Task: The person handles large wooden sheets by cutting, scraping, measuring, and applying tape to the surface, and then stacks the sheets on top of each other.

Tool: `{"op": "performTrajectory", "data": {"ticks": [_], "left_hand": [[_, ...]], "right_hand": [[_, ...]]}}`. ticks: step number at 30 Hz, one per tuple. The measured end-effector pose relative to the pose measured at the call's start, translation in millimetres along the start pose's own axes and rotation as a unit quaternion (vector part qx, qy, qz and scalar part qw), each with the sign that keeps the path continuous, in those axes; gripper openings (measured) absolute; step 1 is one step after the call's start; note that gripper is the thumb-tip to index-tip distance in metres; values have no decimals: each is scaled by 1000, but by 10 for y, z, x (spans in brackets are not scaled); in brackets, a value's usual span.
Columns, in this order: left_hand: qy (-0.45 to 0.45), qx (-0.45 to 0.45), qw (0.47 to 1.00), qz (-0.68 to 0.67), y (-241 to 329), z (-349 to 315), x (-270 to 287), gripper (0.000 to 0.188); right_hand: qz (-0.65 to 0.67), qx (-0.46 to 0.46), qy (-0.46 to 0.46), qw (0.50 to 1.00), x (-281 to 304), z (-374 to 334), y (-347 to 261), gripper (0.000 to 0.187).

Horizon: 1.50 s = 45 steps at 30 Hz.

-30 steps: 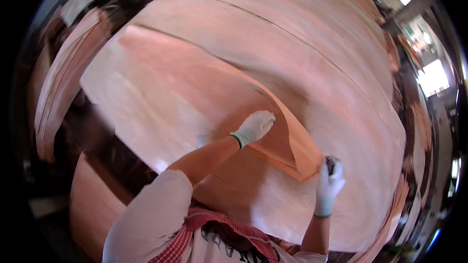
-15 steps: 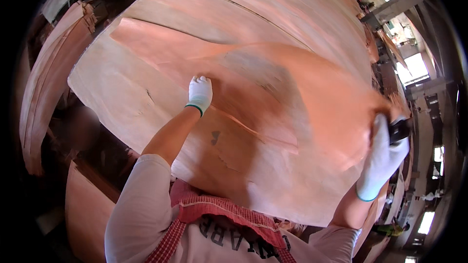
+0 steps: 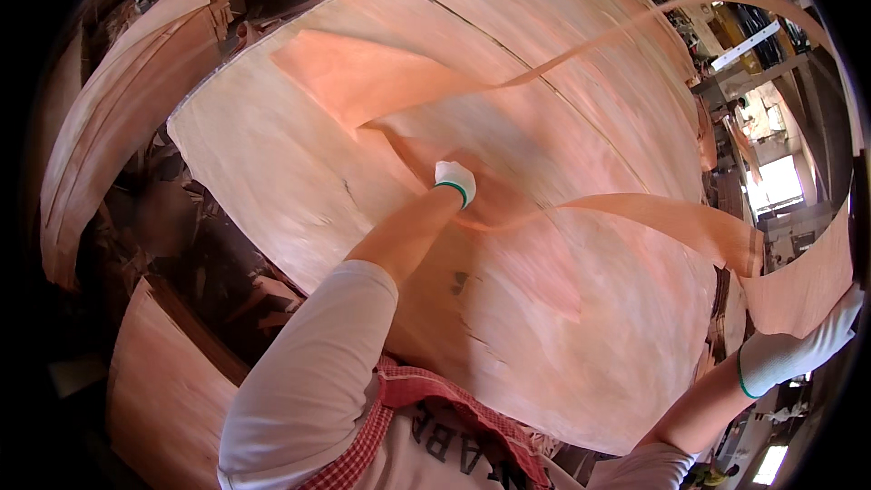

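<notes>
A broad stack of thin, pinkish wood veneer [image 3: 299, 172] lies before me. On it a loose orange veneer sheet [image 3: 363, 73] is folded and twisted, and long bands of it arch up and out to the right. My left hand [image 3: 456, 183], in a white glove with a green cuff, is closed at the darker fold of this sheet over the stack's middle; its fingertips are hidden. Far to the right, past the stack's edge, my right hand [image 3: 803, 349], gloved alike, grips the raised end of the sheet. A dark object by its fingers is cut off by the picture's rim.
Bundles of curved veneer stand on the left, one upper [image 3: 118, 118] and one lower [image 3: 163, 381]. Broken veneer scraps [image 3: 272, 295] litter the floor between them and the stack. A thin dark strip [image 3: 490, 36] lies across the stack. Bright windows [image 3: 776, 186] show at the right.
My right hand has swung outward to the right, lifting the orange veneer into arched bands. My left hand appears farther right in the picture, still at the sheet; the whole view has shifted somewhat.
</notes>
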State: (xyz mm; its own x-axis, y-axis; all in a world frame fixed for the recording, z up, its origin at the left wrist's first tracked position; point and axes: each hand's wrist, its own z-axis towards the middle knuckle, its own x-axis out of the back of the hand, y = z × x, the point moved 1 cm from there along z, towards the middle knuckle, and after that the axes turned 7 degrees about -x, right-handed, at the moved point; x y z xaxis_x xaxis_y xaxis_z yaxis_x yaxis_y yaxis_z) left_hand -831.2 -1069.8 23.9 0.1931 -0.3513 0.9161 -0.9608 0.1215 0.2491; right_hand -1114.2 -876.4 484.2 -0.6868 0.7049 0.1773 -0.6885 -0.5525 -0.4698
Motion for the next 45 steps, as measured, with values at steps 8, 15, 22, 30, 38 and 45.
{"op": "performTrajectory", "data": {"ticks": [8, 15, 22, 30, 38, 45], "left_hand": [[632, -61, 744, -207, -498, -1379, 587, 27], [327, 41, 342, -880, -1877, -1554, 151, 43], [216, -64, 442, -868, -656, -1540, 492, 20], [113, 103, 574, -804, 1286, -3023, -864, 20], [77, 170, 562, -806, 1875, -3289, -2069, 28], [-73, 196, 635, -743, 1970, -3536, -2137, 42]], "right_hand": [[-77, -26, 60, 995, 896, 172, 223, 38], [-83, -137, 74, 984, 1811, -230, 988, 42], [-483, -21, -75, 872, 3823, -970, 2167, 55], [-328, -409, 50, 850, 6134, -1852, 3338, 43], [-594, -331, -82, 729, 7069, -2163, 3427, 49], [-542, -97, -130, 824, 4703, -2617, 3070, 34]]}}
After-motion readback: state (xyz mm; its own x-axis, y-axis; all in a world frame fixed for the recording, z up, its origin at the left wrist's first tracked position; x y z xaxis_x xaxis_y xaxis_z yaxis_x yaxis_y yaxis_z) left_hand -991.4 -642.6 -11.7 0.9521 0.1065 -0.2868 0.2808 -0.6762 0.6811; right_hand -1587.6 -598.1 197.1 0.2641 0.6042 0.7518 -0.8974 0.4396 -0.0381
